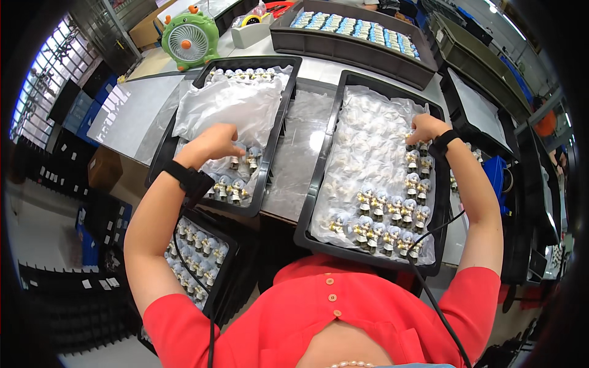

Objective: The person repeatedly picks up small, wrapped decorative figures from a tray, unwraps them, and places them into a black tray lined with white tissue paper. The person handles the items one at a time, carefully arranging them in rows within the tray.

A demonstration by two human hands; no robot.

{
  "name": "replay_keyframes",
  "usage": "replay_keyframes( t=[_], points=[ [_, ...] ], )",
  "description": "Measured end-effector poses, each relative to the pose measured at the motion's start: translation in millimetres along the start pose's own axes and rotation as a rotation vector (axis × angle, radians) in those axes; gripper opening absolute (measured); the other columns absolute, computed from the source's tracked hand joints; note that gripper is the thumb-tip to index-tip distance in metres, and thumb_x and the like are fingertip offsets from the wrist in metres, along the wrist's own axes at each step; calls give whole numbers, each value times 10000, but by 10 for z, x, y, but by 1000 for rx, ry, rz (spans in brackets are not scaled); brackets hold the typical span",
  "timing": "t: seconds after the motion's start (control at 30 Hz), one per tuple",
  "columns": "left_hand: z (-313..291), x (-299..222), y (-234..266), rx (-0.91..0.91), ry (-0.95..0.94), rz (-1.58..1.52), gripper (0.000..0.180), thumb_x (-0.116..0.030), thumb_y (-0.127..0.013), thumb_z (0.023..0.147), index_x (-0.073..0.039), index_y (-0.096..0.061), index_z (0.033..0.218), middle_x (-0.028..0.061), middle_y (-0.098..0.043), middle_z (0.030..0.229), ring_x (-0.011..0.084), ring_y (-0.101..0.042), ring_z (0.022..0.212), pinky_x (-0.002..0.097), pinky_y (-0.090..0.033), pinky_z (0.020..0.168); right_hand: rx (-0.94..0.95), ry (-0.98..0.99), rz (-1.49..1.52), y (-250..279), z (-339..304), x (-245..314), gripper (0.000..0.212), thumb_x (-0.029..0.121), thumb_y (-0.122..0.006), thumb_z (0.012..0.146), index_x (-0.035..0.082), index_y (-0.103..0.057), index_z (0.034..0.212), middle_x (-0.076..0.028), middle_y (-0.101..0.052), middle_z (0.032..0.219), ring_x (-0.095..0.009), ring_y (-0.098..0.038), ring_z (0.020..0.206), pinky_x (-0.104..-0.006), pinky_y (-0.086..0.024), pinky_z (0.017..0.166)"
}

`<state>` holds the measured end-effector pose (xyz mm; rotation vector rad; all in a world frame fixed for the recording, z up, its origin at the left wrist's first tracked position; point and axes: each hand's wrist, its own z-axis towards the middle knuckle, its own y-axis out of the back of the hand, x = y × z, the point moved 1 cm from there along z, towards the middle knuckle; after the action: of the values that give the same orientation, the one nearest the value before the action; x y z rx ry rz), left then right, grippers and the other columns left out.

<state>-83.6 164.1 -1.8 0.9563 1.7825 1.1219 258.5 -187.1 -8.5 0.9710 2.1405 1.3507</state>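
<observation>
My left hand (216, 143) hangs over the left black tray (262, 199), fingers curled inward. Its fingertips are beside a small silver-haired figurine (252, 158); whatever they may grip is hidden. Across from it, my right hand (428, 127) reaches to the far right side of the right black tray (334, 110). Thumb and fingers close down at the top of a column of similar figurines (411, 161), pinched on one that is mostly covered. White wrinkled liner (362, 138) fills much of this tray. Figurines line its near end and right side, while a white sheet (236, 107) covers the left tray's middle.
Behind the trays stand a green animal-shaped fan (189, 40), a white tape dispenser (251, 34) and a large grey crate (356, 52) of blue-and-white pieces. Another figurine tray (199, 254) sits low at my left. A black cable (429, 293) crosses my right side.
</observation>
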Motion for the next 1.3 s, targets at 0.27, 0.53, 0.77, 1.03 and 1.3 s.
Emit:
replay_keyframes(
  t=[0.27, 0.53, 0.77, 1.03, 1.3],
  points=[
    [-403, -886, 342, -223, -254, -627, 241, -140, -668, 818, -19, -604, 1016, 44, -607, 871, 96, -599, 715, 229, -472, 607, -272, 327, 180, 174, -244, 348, 499, 266, -740, 616, 2, -599, 1015, -162, -643, 854, -271, -631, 798, -333, -498, 713],
    [-19, -1345, -102, -233, -403, -944, 299, -106, -643, 824, -6, -527, 1081, 64, -566, 986, 103, -598, 820, 234, -477, 717, -338, 798, 725, 172, -874, 1344, 445, 46, -713, 710, 21, -539, 1119, -17, -581, 986, -81, -566, 819, -239, -484, 765],
    [115, -1523, -127, -236, -488, -1076, 527, -187, -738, 760, -13, -415, 1138, 144, -508, 1090, 225, -651, 871, 306, -518, 686, -457, 854, 942, -38, -743, 1548, 457, 82, -715, 724, 24, -529, 1138, -55, -580, 981, -123, -606, 790, -261, -512, 750],
    [328, -1401, -227, -47, -378, -1405, 480, -146, -701, 789, -39, -416, 1160, 118, -482, 1115, 156, -599, 893, 276, -523, 744, -432, 917, 821, -96, -688, 1515, 835, 121, -798, 634, 94, -373, 1352, -83, -491, 1135, -174, -524, 974, -297, -451, 779],
    [329, -1386, -233, 130, -365, -1634, 446, -124, -663, 824, -52, -411, 1185, 84, -512, 1120, 159, -557, 1021, 295, -519, 803, -524, 894, 839, -177, -572, 1478, 746, 138, -803, 629, 96, -455, 1287, -64, -531, 1092, -178, -533, 978, -301, -445, 785]
  ],
)
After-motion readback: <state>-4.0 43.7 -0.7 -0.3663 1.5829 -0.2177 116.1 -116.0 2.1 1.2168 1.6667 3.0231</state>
